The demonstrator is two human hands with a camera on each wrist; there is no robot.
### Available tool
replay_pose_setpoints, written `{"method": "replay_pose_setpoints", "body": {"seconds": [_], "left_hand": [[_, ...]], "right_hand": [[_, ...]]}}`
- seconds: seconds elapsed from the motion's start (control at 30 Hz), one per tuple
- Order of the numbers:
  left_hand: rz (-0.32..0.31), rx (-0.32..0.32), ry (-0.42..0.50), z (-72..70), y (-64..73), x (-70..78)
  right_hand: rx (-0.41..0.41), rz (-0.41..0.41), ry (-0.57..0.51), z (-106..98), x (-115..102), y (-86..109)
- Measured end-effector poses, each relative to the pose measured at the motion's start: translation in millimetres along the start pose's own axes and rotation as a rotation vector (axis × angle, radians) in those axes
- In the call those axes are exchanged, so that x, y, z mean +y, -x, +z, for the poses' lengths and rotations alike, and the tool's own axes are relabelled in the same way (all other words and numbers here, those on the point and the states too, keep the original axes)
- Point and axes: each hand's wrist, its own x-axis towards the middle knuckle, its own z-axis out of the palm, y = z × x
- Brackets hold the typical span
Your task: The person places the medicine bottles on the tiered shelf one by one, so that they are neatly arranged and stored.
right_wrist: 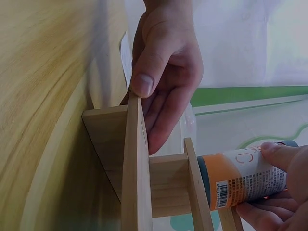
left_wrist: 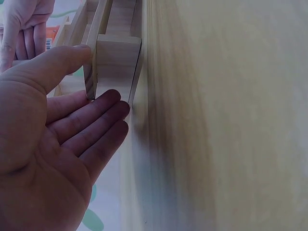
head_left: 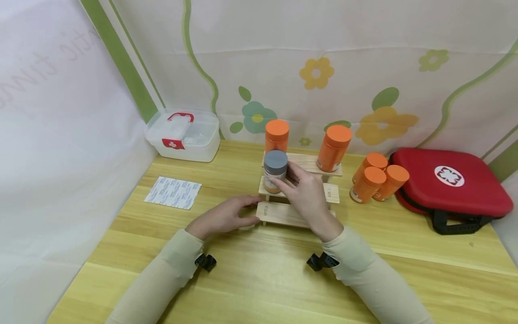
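Observation:
My right hand point(head_left: 305, 195) grips a grey-capped bottle point(head_left: 275, 171) on the middle step of a small wooden tiered rack point(head_left: 283, 213). In the right wrist view the bottle point(right_wrist: 240, 178) shows an orange and white label with a barcode, and its base meets the step. At the left end of the lowest step, my left hand point(head_left: 226, 215) has its thumb and fingertips against the board. The left wrist view shows the left fingers point(left_wrist: 91, 127) fairly straight. Two orange-capped bottles stand on the top step, one at the left point(head_left: 277, 135) and another at the right point(head_left: 334, 148).
Three orange bottles point(head_left: 372, 177) cluster right of the rack, beside a red first-aid case point(head_left: 453, 180) with a black handle. A clear box point(head_left: 186, 135) with a red handle stands at the back left. Before it lies a white printed packet point(head_left: 173, 192). A patterned curtain point(head_left: 263, 67) hangs behind.

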Motion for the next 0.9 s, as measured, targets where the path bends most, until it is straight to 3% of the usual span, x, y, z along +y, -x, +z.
{"method": "replay_pose_setpoints", "body": {"seconds": [0.57,0.9], "left_hand": [[0.022,0.008,0.001,2.1,0.4,-0.9],[0.016,0.012,0.011,1.4,1.1,-1.6]], "right_hand": [[0.004,-0.002,0.052,0,2,3.8],[0.004,-0.034,0.021,-14,3,8.0]]}}
